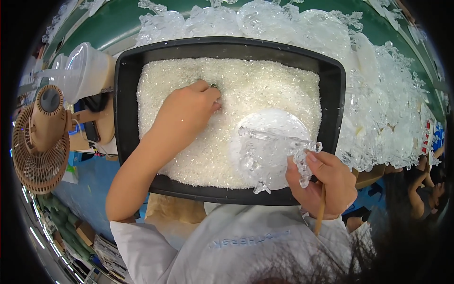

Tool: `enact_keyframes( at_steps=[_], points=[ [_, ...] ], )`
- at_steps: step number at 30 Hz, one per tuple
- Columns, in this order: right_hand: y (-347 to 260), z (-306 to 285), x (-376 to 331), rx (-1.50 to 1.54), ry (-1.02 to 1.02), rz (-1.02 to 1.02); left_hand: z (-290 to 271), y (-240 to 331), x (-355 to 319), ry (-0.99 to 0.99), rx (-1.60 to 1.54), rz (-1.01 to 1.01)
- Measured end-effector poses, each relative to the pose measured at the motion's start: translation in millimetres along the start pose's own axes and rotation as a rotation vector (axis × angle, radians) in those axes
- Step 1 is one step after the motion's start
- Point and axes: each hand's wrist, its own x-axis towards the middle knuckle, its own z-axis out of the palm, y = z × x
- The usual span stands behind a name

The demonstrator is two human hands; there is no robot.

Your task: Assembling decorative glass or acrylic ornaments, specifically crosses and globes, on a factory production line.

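Bright, fairly even light falls over the black tray [228, 41]; the white granules [269, 85] sparkle, and the heaped clear pieces [378, 104] at right throw small glints. Tube lights [37, 238] glow near left. Edges bow toward the dark rim; hair [366, 253] blurs near right.

Tray [126, 109]: black. Granules [265, 85]: off-white, speckled with bright glints. Disc [282, 123]: white. Branched piece [265, 136]: transparent. Stick [322, 206]: tan. Fan [43, 149]: light brown. Surface [116, 20]: green. Shirt [203, 255]: pale grey, blue lettering [253, 240].
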Motion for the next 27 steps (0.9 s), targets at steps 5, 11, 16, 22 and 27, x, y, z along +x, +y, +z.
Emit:
enact_keyframes(
  at_steps=[5, 11, 16, 22, 27],
  points=[
    [2, -2, 3, -0.011, -0.018, 0.059, -20, 24, 3, -0.003, -0.276, 0.046],
    [5, -3, 3, -0.01, -0.086, -0.04, -28, 37, -2, -0.123, -0.753, 0.158],
    [5, -4, 2, -0.006, -0.07, -0.082, -24, 31, 1, -0.232, -0.752, 0.324],
    [11, -9, 1, 0.174, -0.023, -0.109, -22, 32, -4, -0.24, -1.172, -0.078],
    [18, -6, 2, 0.296, -0.074, -0.113, -6, 41, -7, -0.484, -1.592, -0.116]
  ],
)
